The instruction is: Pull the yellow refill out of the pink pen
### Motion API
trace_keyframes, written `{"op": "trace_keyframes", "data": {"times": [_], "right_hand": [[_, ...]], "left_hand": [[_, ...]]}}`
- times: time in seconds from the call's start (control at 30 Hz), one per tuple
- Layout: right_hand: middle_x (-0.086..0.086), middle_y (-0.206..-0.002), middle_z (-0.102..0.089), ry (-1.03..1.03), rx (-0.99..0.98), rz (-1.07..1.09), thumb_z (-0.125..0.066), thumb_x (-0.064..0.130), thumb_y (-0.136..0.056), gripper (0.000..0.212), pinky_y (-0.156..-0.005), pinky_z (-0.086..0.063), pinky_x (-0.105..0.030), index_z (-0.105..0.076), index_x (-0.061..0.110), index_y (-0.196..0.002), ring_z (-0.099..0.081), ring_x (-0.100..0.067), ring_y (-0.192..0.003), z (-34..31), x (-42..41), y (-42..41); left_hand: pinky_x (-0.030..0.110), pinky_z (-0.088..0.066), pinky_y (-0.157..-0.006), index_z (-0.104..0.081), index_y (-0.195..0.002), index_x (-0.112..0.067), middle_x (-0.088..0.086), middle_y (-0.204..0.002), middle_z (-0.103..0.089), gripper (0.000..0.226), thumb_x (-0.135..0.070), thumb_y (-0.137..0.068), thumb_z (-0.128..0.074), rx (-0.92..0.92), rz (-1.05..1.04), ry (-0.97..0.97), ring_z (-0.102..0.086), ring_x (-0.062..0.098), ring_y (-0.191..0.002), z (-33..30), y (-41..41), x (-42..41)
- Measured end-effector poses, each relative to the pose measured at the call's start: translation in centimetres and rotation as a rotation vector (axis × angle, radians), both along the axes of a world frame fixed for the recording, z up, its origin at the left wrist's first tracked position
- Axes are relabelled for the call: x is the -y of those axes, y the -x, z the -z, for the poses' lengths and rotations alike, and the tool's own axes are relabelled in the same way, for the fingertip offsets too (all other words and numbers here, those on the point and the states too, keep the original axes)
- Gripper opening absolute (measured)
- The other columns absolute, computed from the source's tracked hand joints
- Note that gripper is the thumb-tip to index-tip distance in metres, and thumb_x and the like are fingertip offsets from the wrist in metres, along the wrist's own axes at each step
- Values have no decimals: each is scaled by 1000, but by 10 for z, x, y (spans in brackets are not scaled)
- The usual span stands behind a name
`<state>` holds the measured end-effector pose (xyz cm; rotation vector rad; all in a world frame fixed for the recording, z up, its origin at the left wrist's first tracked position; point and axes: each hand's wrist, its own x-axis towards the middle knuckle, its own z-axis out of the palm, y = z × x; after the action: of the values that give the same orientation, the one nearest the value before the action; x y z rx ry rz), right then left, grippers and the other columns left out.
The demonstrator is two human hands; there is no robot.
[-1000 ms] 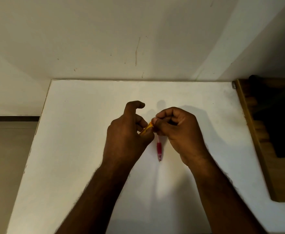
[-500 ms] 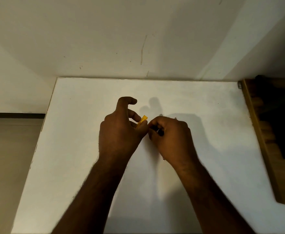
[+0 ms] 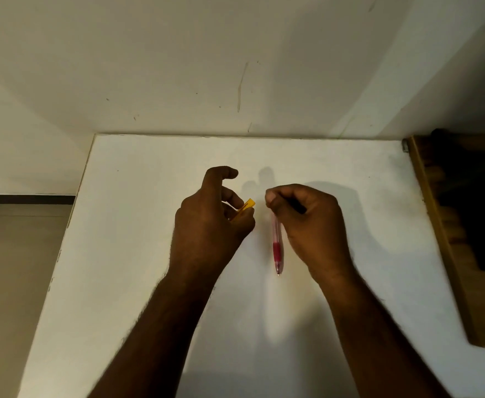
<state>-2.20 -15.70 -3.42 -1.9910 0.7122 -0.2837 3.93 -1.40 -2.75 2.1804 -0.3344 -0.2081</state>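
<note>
Both hands are over the table [image 3: 138, 254]. The left hand [image 3: 207, 225] holds a cap [image 3: 245, 207]. Just right of it, the right hand [image 3: 310, 225] holds a pen [image 3: 277, 248], tip toward the person.

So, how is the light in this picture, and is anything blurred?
Head view: dim, warm light; the hands cast soft shadows on the white table behind them; the red transparent pen in the right hand looks slightly blurred; wide-angle bending shows at the wall edges.
</note>
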Motion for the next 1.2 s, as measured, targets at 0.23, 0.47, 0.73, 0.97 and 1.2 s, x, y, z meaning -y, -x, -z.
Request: {"op": "trace_keyframes", "data": {"times": [0.23, 0.47, 0.73, 0.97, 1.2], "right_hand": [[13, -81, -79, -402, 15, 13, -76, 17, -90, 17, -75, -61, -19, -76, 34, -90, -77, -8, -79, -1, 3, 1], [-2, -94, -81, -780, 56, 91, -72, 6, -90, 14, -85, -62, -31, -78, 18, -93, -78, -25, -92, -5, 5, 1], [-10, -104, -78, -867, 94, 85, -68, 3, -91, 15, -86, -62, -30, -76, 14, -97, -78, -27, -95, -7, 4, -1], [-9, -91, -80, -1003, 186, 107, -62, 5, -95, 15, -77, -63, -27, -76, 7, -99, -79, -23, -83, -9, 9, -2], [-10, -96, -81, -954, 173, 93, -62, 6, -96, 15, -77, -63, -28, -76, 8, -103, -79, -26, -88, -10, 11, -1]], "left_hand": [[16, -55, -73, -57, -125, -31, -17, -87, -67, 54, -20, -79, -83, 104, 159, 43, -68, 3, -81, -2, 2, 3], [2, -45, -80, -62, -125, -23, -18, -94, -73, 51, -11, -80, -83, 162, 155, 136, -69, -6, -88, -4, 1, 3], [5, -50, -77, -64, -124, -22, -15, -97, -75, 45, -12, -84, -82, 90, 122, 235, -72, -4, -88, -3, -2, 1], [7, -51, -77, -64, -125, -21, -13, -96, -75, 44, -17, -85, -82, 50, 97, 264, -73, 1, -88, 2, -4, 0], [8, -51, -81, -63, -125, -23, -16, -97, -75, 45, -17, -85, -82, 58, 81, 278, -72, 0, -94, 1, -5, 0]]}}
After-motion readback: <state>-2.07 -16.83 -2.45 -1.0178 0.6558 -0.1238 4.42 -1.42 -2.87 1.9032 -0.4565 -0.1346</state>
